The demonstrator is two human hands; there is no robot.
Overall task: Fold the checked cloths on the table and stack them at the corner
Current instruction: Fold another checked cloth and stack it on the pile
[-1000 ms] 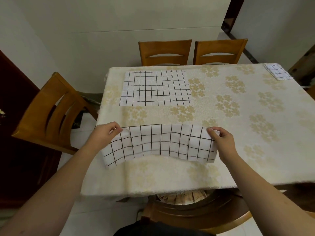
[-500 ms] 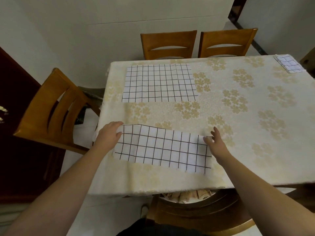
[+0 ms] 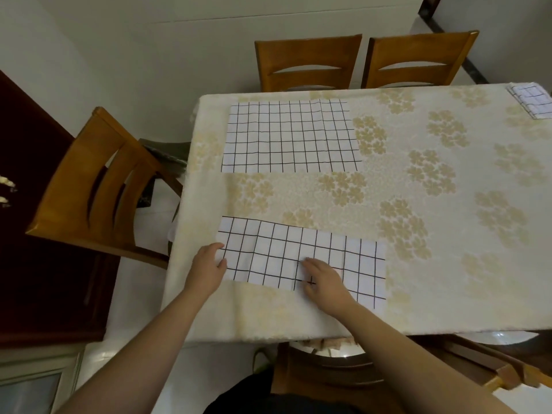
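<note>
A checked cloth (image 3: 298, 252), folded into a long strip, lies flat near the table's front edge. My left hand (image 3: 206, 271) rests on the strip's left end, fingertips and thumb on the fabric. My right hand (image 3: 325, 279) presses flat on the strip's lower middle with fingers straight. A second checked cloth (image 3: 289, 135) lies spread out at the far left of the table. A small folded checked cloth (image 3: 531, 103) sits at the far right corner.
The table (image 3: 433, 234) wears a cream cloth with a gold flower pattern. Two wooden chairs (image 3: 364, 61) stand at the far side, another chair (image 3: 95, 180) at the left, and one below me at the near edge. A dark cabinet is at the far left.
The strip went from lifted to lying flat on the table. My right hand left its right end and slid to the middle. My left hand shifted to the left end's lower part.
</note>
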